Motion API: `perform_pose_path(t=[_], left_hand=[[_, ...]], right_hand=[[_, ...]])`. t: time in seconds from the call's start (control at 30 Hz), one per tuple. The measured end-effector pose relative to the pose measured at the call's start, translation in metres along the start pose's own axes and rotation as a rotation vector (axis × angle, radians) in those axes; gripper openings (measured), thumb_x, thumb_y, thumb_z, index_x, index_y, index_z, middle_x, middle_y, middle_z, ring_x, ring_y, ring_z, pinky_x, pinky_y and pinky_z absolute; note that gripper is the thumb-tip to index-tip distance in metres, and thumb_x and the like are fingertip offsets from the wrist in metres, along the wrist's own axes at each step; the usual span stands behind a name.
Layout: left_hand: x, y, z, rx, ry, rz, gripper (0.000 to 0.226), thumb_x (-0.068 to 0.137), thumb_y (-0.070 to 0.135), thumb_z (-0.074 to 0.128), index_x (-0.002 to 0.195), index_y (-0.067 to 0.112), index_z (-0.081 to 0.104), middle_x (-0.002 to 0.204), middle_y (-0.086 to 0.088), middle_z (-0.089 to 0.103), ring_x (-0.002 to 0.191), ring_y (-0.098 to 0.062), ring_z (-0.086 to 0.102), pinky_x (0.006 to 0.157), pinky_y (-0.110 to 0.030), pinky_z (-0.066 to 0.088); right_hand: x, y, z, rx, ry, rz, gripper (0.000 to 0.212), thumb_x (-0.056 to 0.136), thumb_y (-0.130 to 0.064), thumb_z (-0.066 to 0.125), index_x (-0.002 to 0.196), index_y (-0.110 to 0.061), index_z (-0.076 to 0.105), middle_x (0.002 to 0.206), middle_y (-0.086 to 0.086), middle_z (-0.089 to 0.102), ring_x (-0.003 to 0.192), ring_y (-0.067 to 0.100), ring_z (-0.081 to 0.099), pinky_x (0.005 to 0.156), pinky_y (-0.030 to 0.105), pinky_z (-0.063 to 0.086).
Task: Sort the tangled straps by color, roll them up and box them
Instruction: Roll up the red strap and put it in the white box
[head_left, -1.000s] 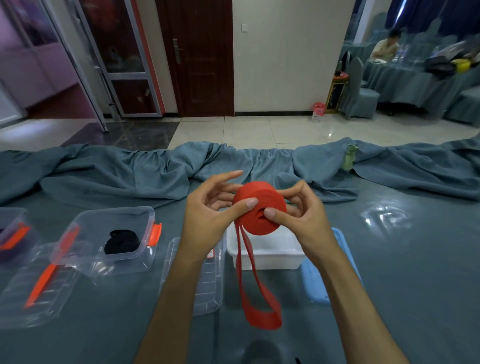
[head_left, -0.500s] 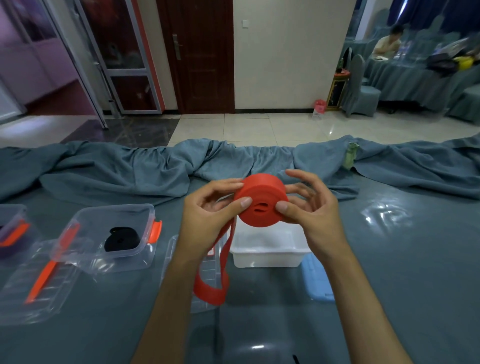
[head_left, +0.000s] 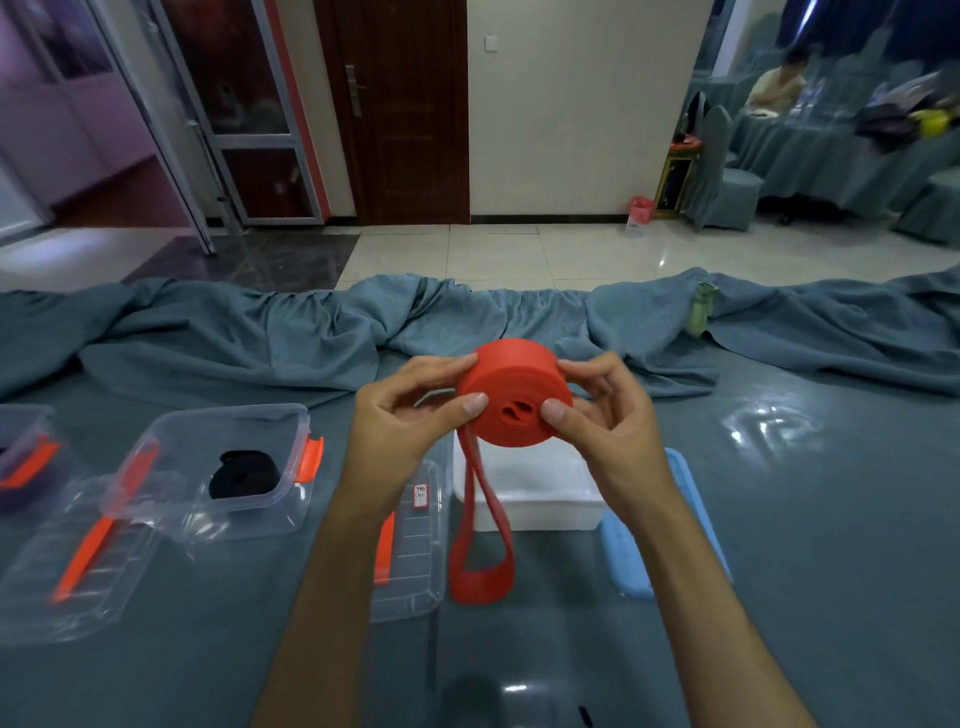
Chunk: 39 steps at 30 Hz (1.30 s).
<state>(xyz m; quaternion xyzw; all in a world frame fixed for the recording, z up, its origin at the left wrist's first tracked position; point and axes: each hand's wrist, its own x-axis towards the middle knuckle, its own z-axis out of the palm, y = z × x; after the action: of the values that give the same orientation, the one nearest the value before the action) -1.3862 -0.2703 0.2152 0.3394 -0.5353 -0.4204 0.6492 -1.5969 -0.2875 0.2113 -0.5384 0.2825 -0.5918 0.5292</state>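
I hold a thick roll of red strap (head_left: 511, 387) in the air above a white box (head_left: 530, 501). My left hand (head_left: 410, 421) grips its left side, thumb on the front face. My right hand (head_left: 608, 421) grips the right side the same way. A loose loop of the red strap hangs down from the roll to about the table, in front of the white box. A rolled black strap (head_left: 244, 475) lies inside a clear box with orange clips (head_left: 218, 467) at the left.
A clear lid with an orange clip (head_left: 410, 551) lies beneath my left forearm, and another clear lid (head_left: 78, 566) lies front left. A blue lid (head_left: 628, 566) sits right of the white box. A further box (head_left: 21, 457) is at the far left edge. Bunched teal cloth (head_left: 311, 338) runs along the table's far side.
The roll has turned in my hands and the hanging loop has grown shorter, swinging left and then back to hang below the roll. My view has shifted slightly.
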Motion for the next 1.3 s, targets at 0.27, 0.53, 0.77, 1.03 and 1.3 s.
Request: perform_pose_path(t=[0.27,0.53,0.77,1.03,1.3], left_hand=[[-0.001,-0.002,-0.002,0.037,-0.011,-0.048,0.045,0.081,0.01,0.084,0.125,0.005,0.074,0.127,-0.015,0.073,0.12,-0.029,0.071,0.102,-0.038,0.059],[0.0,-0.006,-0.008,0.001,0.111,-0.037,0.033,0.077,0.014,0.09,0.105,0.001,0.077,0.115,-0.015,0.079,0.111,-0.03,0.076,0.093,-0.032,0.061],[0.002,0.0,-0.019,0.056,-0.016,-0.053,0.034,0.075,0.01,0.087,0.108,0.005,0.08,0.115,-0.015,0.077,0.11,-0.029,0.075,0.095,-0.033,0.061],[0.001,-0.011,-0.016,0.027,-0.058,-0.137,0.043,0.076,0.011,0.084,0.117,0.0,0.076,0.124,-0.014,0.075,0.118,-0.03,0.072,0.099,-0.033,0.059],[-0.001,-0.009,0.0,0.039,0.045,-0.058,0.03,0.07,0.005,0.088,0.098,0.002,0.079,0.11,-0.013,0.08,0.107,-0.026,0.077,0.091,-0.032,0.062]], right_hand=[[0.0,0.006,0.004,-0.041,0.058,-0.071,0.041,0.075,-0.033,0.094,0.11,-0.029,0.071,0.114,0.004,0.074,0.104,0.031,0.074,0.088,0.041,0.061],[0.0,0.004,-0.003,-0.156,-0.108,0.067,0.04,0.072,-0.025,0.094,0.099,-0.026,0.065,0.109,0.006,0.074,0.102,0.035,0.075,0.084,0.043,0.061],[-0.002,0.002,-0.008,-0.112,-0.128,0.069,0.041,0.077,-0.024,0.09,0.112,-0.025,0.068,0.12,0.008,0.072,0.111,0.037,0.073,0.09,0.046,0.06],[0.002,0.0,-0.002,-0.168,-0.019,-0.071,0.034,0.077,-0.019,0.089,0.105,-0.03,0.073,0.11,0.002,0.075,0.108,0.025,0.073,0.092,0.035,0.06],[0.002,0.004,-0.01,-0.187,-0.052,0.077,0.04,0.073,-0.027,0.093,0.098,-0.019,0.063,0.102,0.01,0.074,0.097,0.032,0.077,0.082,0.045,0.063]])
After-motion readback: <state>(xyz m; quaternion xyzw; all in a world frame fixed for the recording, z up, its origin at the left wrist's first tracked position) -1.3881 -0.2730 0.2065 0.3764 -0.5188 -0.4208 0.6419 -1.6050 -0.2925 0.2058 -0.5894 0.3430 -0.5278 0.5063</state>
